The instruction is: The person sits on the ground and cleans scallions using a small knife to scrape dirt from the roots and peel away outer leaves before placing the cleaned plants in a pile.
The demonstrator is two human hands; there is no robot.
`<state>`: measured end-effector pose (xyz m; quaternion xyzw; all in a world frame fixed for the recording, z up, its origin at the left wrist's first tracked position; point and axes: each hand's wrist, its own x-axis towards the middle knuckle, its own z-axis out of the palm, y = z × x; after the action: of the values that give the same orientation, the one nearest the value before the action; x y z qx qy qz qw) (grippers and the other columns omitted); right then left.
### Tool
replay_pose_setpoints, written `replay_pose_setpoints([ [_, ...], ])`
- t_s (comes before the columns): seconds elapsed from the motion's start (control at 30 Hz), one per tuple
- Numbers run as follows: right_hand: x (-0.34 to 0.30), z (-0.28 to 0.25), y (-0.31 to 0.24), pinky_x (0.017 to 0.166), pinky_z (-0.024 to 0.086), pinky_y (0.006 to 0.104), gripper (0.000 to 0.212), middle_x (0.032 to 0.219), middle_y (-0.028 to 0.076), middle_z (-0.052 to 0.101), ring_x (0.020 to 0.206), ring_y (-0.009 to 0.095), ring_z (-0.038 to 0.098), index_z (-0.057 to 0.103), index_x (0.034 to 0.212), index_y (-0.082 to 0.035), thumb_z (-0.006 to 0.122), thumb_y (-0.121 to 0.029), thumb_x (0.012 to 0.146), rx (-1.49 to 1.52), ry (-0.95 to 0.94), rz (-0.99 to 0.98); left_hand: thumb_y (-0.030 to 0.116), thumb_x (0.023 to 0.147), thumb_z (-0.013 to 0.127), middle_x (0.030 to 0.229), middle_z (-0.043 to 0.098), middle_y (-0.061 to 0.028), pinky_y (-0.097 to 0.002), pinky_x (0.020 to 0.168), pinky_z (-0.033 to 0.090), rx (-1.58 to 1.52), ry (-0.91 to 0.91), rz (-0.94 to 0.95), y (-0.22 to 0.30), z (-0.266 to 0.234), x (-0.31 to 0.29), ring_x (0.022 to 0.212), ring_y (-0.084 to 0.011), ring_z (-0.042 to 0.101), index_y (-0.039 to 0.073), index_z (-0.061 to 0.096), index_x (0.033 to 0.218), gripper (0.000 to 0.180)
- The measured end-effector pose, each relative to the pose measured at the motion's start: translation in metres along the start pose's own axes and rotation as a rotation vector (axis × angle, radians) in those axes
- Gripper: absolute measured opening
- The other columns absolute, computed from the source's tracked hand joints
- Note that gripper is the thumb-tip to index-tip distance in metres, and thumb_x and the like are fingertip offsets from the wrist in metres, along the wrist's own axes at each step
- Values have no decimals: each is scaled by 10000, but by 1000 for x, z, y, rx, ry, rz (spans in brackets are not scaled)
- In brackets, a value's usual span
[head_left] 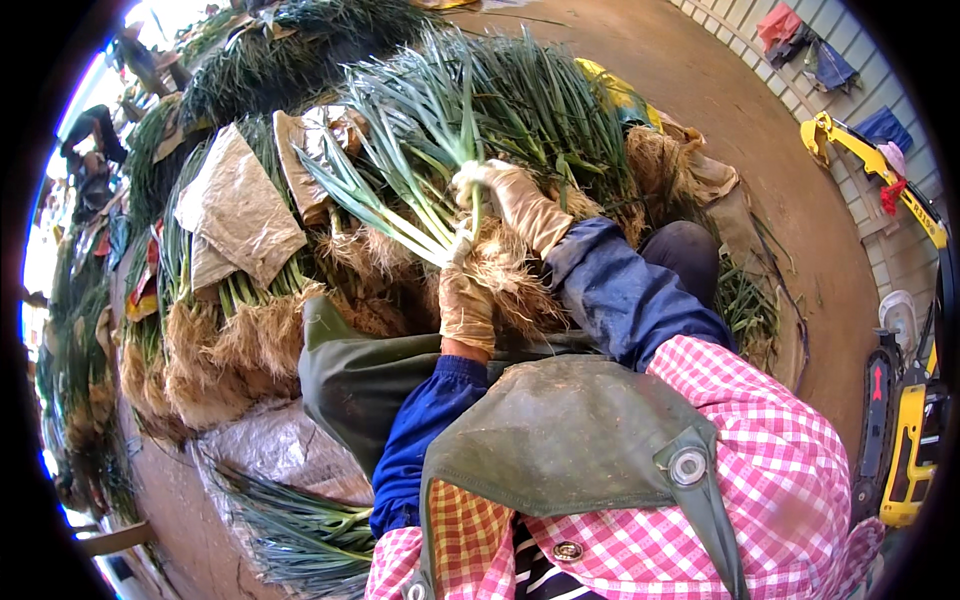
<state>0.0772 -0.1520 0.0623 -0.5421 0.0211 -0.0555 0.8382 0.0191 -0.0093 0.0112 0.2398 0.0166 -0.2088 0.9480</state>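
Both my hands wear pale, soiled gloves. My left hand (pixel 466 306) is closed round the white lower stems of a few green onions (pixel 424 238), whose leaves fan out to the upper left. Just above it, my right hand (pixel 522 206) comes in from the right with its fingers curled round an upright green onion stem (pixel 467 140). Shaggy tan roots (pixel 512 272) hang below the right hand and beside the left. Directly beyond both hands lies a big heap of green onions (pixel 545 105), leaves pointing away from me.
Root-heavy bundles (pixel 225 345) stand at the left, partly under a tan sack cloth (pixel 240 215). More green onions (pixel 310 530) lie on a plastic sheet (pixel 280 445) at lower left. A yellow mini excavator (pixel 905 455) stands at the right by a wall with hanging clothes (pixel 832 68).
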Motion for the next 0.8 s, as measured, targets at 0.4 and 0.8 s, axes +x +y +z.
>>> replay_pose_setpoints([
  [0.4,23,-32,-33,403,383,222,354,665,4,563,463,83,463,618,989,-28,702,-307,789,-593,383,-2,137,890,545,804,611,-107,-405,547,537,162,141,-197,2,-7,7,651,-255,616,11,568,1130,272],
  [0.8,51,-26,-8,855,466,399,505,1079,188,629,1024,347,600,561,1123,-37,712,-307,724,-1693,134,447,138,851,604,824,661,-138,-349,517,527,56,120,-260,0,-14,12,651,-237,634,27,609,998,184],
])
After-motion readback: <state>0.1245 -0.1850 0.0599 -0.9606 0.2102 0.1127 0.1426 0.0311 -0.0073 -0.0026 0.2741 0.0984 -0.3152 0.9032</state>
